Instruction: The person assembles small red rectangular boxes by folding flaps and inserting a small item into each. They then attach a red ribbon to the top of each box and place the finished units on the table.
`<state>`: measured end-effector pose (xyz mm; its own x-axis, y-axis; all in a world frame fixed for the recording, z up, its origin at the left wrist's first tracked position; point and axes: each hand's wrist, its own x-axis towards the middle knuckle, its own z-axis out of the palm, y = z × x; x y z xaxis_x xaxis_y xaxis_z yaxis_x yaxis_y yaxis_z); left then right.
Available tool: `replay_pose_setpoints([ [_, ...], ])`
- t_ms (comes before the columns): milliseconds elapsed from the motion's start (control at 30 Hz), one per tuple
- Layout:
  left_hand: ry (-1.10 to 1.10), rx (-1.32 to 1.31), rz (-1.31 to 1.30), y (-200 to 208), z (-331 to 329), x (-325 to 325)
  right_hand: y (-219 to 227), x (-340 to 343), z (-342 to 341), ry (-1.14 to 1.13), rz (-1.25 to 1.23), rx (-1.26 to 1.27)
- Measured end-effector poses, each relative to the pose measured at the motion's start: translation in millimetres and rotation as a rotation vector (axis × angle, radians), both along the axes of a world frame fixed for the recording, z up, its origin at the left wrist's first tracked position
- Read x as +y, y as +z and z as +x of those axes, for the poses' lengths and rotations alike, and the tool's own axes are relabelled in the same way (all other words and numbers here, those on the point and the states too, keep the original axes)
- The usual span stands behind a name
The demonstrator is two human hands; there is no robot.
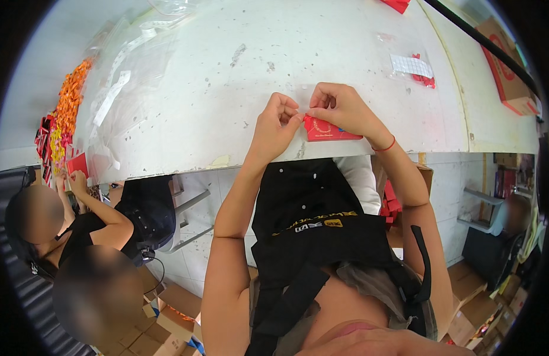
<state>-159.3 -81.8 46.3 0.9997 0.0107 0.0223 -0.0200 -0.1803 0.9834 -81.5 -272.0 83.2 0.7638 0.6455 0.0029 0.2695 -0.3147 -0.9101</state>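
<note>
A flat red box with gold print lies near the table's front edge, just below my right hand. At its upper left corner is a small red ribbon-like piece. My left hand pinches this piece from the left between thumb and forefinger. From above, my right thumb and forefinger close on it too, with the fingertips of both hands almost touching. My right hand and wrist cover part of the box's top and right side. The exact shape of the red piece is hidden by my fingers.
A clear bag with red pieces and a white label lies at the right of the white table. Plastic sheets and white strips lie left, beside orange wrapped pieces. A co-worker's hands hold a red card there. A cardboard box stands far right.
</note>
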Motion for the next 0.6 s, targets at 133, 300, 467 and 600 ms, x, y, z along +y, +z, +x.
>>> replay_pose_setpoints([
  [133,0.061,-0.035,0.015,5,0,-12,-5,-2,-3,-0.047,-0.013,-0.218],
  [300,-0.040,0.104,0.077,5,9,-11,-1,-27,-1,-0.087,0.156,-0.166],
  [467,-0.205,0.269,-0.037,13,25,-6,3,-47,-31,0.083,-0.030,-0.501],
  [600,-0.376,0.271,0.045,20,40,-27,-5,-79,-58,-0.087,-0.141,-0.489],
])
